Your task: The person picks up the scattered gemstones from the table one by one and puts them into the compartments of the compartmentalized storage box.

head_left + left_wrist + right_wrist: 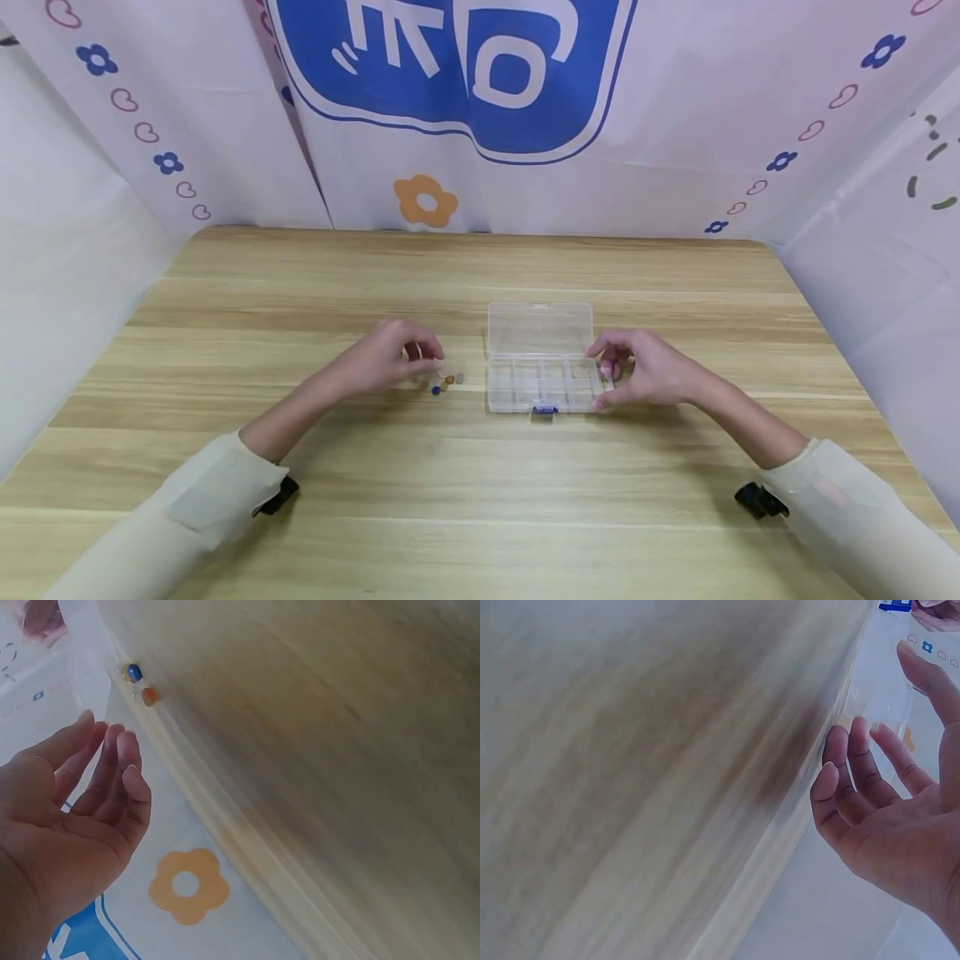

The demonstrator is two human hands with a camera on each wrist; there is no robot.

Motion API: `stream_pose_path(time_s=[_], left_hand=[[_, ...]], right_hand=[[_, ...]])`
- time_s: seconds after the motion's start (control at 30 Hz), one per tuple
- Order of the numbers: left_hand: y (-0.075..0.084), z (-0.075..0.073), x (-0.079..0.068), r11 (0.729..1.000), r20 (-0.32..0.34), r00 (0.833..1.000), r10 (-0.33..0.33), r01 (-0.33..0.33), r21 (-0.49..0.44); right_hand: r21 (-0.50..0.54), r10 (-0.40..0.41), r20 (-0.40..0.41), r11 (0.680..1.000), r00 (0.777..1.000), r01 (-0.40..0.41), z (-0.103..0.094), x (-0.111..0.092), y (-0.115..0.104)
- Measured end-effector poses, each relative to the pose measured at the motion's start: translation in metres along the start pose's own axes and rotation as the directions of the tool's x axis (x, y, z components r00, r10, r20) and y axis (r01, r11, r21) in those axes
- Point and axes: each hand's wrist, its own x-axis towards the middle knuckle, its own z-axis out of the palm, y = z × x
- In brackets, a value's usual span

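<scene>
A clear plastic compartment box (514,408) lies on the table with its lid (540,329) raised at the back. A blue latch (545,409) sits on its front edge. My right hand (648,367) holds the box's right end, thumb at the front corner and index finger at the back. My left hand (386,358) hovers beside a few small beads, fingers loosely bent and the thumb near the index finger; nothing shows between them. A blue bead (134,673) and an orange-brown bead (148,697) appear beyond the fingertips in the left wrist view.
The wood-grain table (450,500) spreads around both hands. Behind it hangs a white printed cloth (660,192) with a blue sign and an orange flower (408,200). Each sleeve bears a dark wrist device, one on the left (277,496) and one on the right (759,500).
</scene>
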Motion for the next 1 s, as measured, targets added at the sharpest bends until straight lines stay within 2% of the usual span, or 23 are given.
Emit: stream_pose_path(time_s=[0.2,0.33,0.47,0.7,1.0], left_hand=[[-0.004,0.004,0.002,0.999,0.009,1.0,-0.013,0.012,0.045],[-0.006,0.007,0.006,0.998,0.037,0.999,-0.012,0.01,0.065],[-0.01,0.01,0.01,0.999,0.071,0.997,-0.015,0.012,0.052],[-0.01,0.012,0.014,0.998,0.122,0.99,-0.068,0.066,0.024],[-0.006,0.01,0.016,0.997,0.124,0.989,-0.076,0.075,0.014]], right_hand=[[0.0,0.009,0.001,1.0,1.0,-0.009,0.0,0.0,0.001],[0.005,0.005,0.0,1.0,1.0,-0.005,0.0,0.0,0.002],[0.01,0.001,-0.001,1.0,1.0,-0.001,0.0,0.0,0.002],[0.015,0.001,-0.002,1.0,1.0,-0.001,0.0,0.001,0.0],[0.004,-0.006,-0.002,1.0,1.0,0.006,-0.001,0.0,0.002]])
